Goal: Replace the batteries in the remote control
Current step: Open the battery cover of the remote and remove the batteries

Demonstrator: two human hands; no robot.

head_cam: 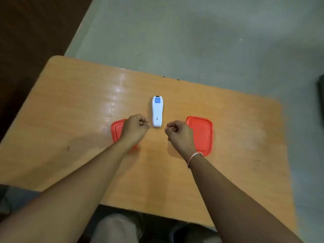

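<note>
A white remote control [157, 111] lies face down in the middle of the wooden table [70, 106], its back showing a blue label at the far end and a small code sticker near me. My left hand [135, 128] hovers just left of the remote's near end with its fingers curled shut. My right hand [178, 133] hovers just right of it, fingers also curled. Neither hand touches the remote, and I see nothing held in either. No batteries are visible.
An orange-red plastic lid [116, 128] lies under my left hand, partly hidden by it. A second orange-red lid [202, 135] lies beside my right hand. The table's far edge borders a grey floor [192, 41]. My knees show below the near edge.
</note>
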